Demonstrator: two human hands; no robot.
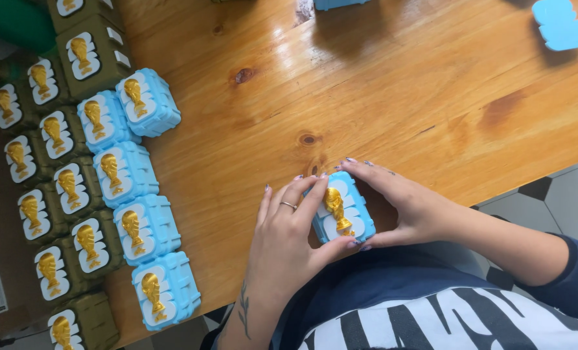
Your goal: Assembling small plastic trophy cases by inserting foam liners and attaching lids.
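Observation:
A small light-blue box [343, 210] with a gold trophy figure on a white plate on its lid sits on the wooden table [380, 97] near the front edge. My left hand [288, 233], a ring on one finger, wraps the box's left side with fingers over its top and the thumb under its near edge. My right hand [402, 204] cups the box's right side, fingertips at its far edge. Both hands grip the same box.
Along the table's left side stands a column of several matching blue boxes [135, 194], beside rows of several olive-green boxes [56, 168] with the same gold figure. A loose blue lid [559, 24] lies at the far right corner, another blue piece [337, 3] at the top edge.

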